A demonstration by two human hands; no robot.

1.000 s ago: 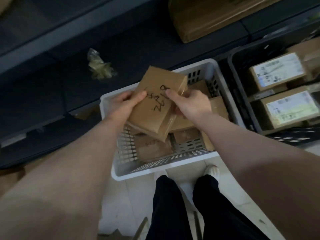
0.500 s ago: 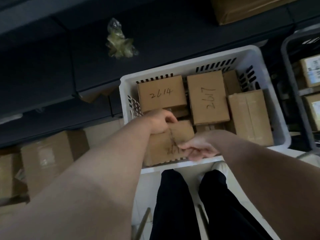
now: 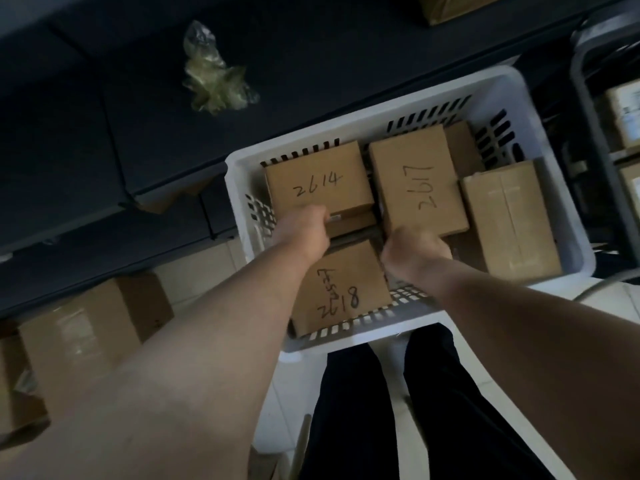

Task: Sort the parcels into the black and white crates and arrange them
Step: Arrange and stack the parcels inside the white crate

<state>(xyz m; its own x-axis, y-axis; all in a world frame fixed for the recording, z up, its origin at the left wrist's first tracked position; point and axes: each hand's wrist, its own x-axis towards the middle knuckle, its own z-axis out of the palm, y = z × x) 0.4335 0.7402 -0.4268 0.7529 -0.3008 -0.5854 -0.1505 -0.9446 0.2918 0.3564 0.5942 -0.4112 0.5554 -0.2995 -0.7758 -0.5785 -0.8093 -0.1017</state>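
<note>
Where a pale tiled floor [image 3: 194, 271] meets a run of dark shelving [image 3: 311, 46], a white crate [image 3: 381, 114] with slotted walls stands on the tiles, directly beyond the person's dark trousers [image 3: 346, 410]. Contents, far left: 2614 parcel [image 3: 315, 181], plain brown card, number handwritten in black marker. Far centre: 2617 parcel [image 3: 415, 181], same card, its number turned sideways. Right side: taped parcel [image 3: 509, 220], sealed with clear tape, no writing legible. A smaller brown parcel [image 3: 462, 147] sits in the far right corner, partly hidden. Near left: 2618 parcel [image 3: 343, 292], tilted against the near wall, marked "2618" with a second scrawl above it that cannot be read. Hands: apart, the left hand [image 3: 304, 230] clamped on the far left corner of the 2618 parcel, the right hand [image 3: 412, 251] gripping its far right corner, fingers curled over the edge and out of sight. Right edge of view: black crate [image 3: 594, 140] just beside the white one, holding labelled parcels [image 3: 623, 116] whose white labels are too blurred to read. On the shelving, far left: a crumpled wad of clear plastic wrap [image 3: 211, 77]. On the floor, near left: cardboard cartons [image 3: 86, 327], glossy tape across one top. Lighting dim throughout.
</note>
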